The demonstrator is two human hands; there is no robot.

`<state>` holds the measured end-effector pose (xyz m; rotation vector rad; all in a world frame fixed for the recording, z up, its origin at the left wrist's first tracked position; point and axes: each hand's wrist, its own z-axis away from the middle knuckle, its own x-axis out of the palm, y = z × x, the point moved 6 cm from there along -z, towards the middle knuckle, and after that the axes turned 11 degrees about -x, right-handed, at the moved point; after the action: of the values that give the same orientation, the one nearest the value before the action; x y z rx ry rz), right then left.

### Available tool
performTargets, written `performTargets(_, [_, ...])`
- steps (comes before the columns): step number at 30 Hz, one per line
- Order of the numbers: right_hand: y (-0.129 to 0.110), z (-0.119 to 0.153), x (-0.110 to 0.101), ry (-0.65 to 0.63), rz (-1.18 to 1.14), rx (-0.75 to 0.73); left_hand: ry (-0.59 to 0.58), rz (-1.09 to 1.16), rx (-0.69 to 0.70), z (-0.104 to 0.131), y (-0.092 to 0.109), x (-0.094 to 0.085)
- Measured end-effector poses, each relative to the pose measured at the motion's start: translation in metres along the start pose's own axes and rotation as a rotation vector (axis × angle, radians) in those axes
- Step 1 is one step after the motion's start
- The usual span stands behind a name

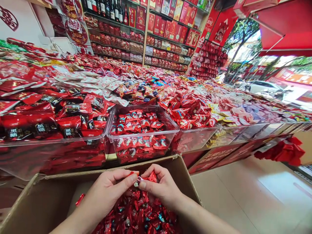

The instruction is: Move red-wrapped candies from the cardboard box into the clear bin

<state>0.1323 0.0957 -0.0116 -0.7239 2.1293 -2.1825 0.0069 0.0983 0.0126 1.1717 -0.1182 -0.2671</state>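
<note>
Over an open cardboard box [56, 188], my left hand [113, 187] and my right hand [162, 185] meet, each pinching one side of a small red wrapped candy [136, 182]. A bit of red wrapper shows between the fingers of my right hand. Loose red candies [138, 211] lie in the box below both hands. Just beyond the box stands a clear plastic bin [143, 133] with similar red candies in neat rows.
Clear bins of black-and-red packets [70, 123] stand at the left, red packets [190, 110] at the right. Shelves [146, 32] with bottles and boxes rise behind. Tiled floor [234, 195] shows at the right, under hanging red items [282, 151].
</note>
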Motion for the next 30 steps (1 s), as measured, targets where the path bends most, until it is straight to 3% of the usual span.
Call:
performTargets(6, [0.001, -0.001, -0.002, 0.033, -0.086, -0.033, -0.067, 0.345, -0.144, -0.001, -0.016, 0.011])
performTargets(11, [0.000, -0.002, -0.007, 0.102, -0.142, -0.080, 0.041, 0.506, -0.145, 0.000, -0.016, 0.008])
performTargets(17, [-0.025, -0.003, -0.013, 0.119, 0.169, -0.206, 0.047, 0.428, -0.089, 0.000, -0.015, 0.006])
performTargets(23, [-0.037, 0.000, -0.012, 0.083, 0.320, -0.292, 0.053, 0.424, -0.104, 0.004, -0.013, 0.006])
performTargets(26, [-0.073, -0.003, -0.010, 0.021, 0.521, -0.438, 0.054, 0.404, -0.057, 0.006, -0.008, 0.005])
performTargets(30, [-0.154, -0.033, -0.010, 0.023, 0.832, -0.647, 0.028, 0.301, -0.023, 0.003, -0.012, 0.007])
